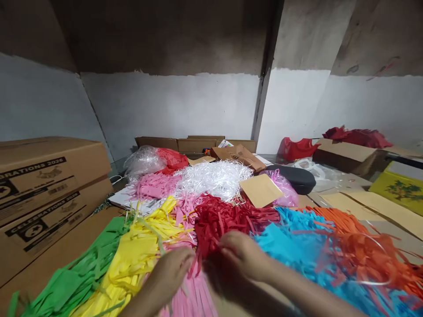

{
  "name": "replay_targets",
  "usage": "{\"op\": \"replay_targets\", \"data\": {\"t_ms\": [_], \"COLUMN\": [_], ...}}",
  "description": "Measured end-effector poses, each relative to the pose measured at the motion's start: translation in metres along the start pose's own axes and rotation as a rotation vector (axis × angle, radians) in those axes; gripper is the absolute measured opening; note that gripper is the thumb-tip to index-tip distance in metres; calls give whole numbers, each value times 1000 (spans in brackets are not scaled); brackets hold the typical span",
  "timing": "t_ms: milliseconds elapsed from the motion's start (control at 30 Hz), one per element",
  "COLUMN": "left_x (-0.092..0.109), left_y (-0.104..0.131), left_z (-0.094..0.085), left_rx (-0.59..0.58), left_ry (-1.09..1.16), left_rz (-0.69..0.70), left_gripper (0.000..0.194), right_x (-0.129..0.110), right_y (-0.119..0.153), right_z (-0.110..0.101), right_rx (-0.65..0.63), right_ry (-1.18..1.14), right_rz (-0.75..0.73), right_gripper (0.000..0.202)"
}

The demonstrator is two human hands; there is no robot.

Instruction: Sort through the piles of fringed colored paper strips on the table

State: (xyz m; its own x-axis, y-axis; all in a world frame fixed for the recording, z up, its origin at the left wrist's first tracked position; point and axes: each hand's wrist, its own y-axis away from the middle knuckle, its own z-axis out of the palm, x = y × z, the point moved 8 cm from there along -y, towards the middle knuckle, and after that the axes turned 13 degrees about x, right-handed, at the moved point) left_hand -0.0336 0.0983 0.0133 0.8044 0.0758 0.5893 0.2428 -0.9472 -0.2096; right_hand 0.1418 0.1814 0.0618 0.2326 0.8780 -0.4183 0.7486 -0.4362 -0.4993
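Nearest the camera, the left hand (170, 268) lies half-curled on the pink fringed tissue paper (193, 297), its fingers touching the strips; whether it actually pinches any cannot be told. Just beside it, the right hand (243, 255) is bent over the near edge of the red fringed tissue paper (224, 222), fingers closing toward the strips where red and pink meet, though a firm grip is not clear through the blur. The step in hand looks like picking or separating a piece of fringe from the row of coloured piles; the next move would call for a clean pinch on one layer only, since the strips tangle easily. To the left lie the yellow fringe (139, 251) and green fringe (82, 273), to the right the blue fringe (297, 246) and orange fringe (366, 246). Further back on the tabletop sit white shredded strips (211, 178), a tan card (261, 190) and a dark case (295, 178). Stacked cardboard boxes (46, 185) stand at far left.
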Motion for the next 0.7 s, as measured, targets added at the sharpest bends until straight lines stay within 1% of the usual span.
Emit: {"op": "replay_targets", "data": {"t_ms": [33, 67, 100, 133, 167, 200, 267, 300, 333, 367, 433, 500, 533, 567, 633, 700], "left_x": [-9, -19, -30, -43, -56, -71, -99, -110, -119, -124, -126, -116, -109, -102, -94, -99], "left_y": [-14, -27, -39, -48, -56, -61, -68, -69, -69, -69, -66, -62, -61, -61, -67, -85], "left_z": [-10, -19, -27, -33, -41, -49, -66, -74, -79, -81, -79, -74, -72, -71, -74, -88], "left_rx": [33, 45, 38, 22, 5, -6, -3, 2, 5, 3, 0, 26, 43, 60, 86, 123], "left_ry": [-93, -186, -276, -363, -444, -517, -634, -673, -699, -713, -721, -730, -735, -738, -744, -765], "left_rz": [8, 19, 31, 41, 47, 45, 21, 7, -2, -3, 13, 41, 63, 90, 146, 164], "left_gripper": [30, 32, 35, 38, 40, 40, 41, 42, 44, 44, 43, 43, 42, 42, 38, 34], "right_x": [-15, -20, -19, -11, 4, 22, 61, 76, 85, 88, 80, 57, 43, 28, -3, -25], "right_y": [-15, -29, -41, -52, -61, -67, -73, -74, -73, -73, -74, -75, -75, -74, -68, -56], "right_z": [36, 63, 84, 98, 104, 106, 97, 91, 86, 81, 75, 76, 82, 90, 112, 131], "right_rx": [-80, -120, -147, -157, -147, -130, -91, -83, -78, -73, -39, 3, 10, 7, 4, 52], "right_ry": [50, 70, 93, 128, 164, 206, 285, 312, 330, 343, 364, 374, 365, 346, 287, 226], "right_rz": [-79, -107, -127, -125, -96, -56, 30, 55, 64, 62, 54, 33, -1, -59, -240, -423], "right_gripper": [26, 22, 17, 14, 13, 13, 15, 14, 13, 12, 12, 13, 15, 16, 21, 28]}}
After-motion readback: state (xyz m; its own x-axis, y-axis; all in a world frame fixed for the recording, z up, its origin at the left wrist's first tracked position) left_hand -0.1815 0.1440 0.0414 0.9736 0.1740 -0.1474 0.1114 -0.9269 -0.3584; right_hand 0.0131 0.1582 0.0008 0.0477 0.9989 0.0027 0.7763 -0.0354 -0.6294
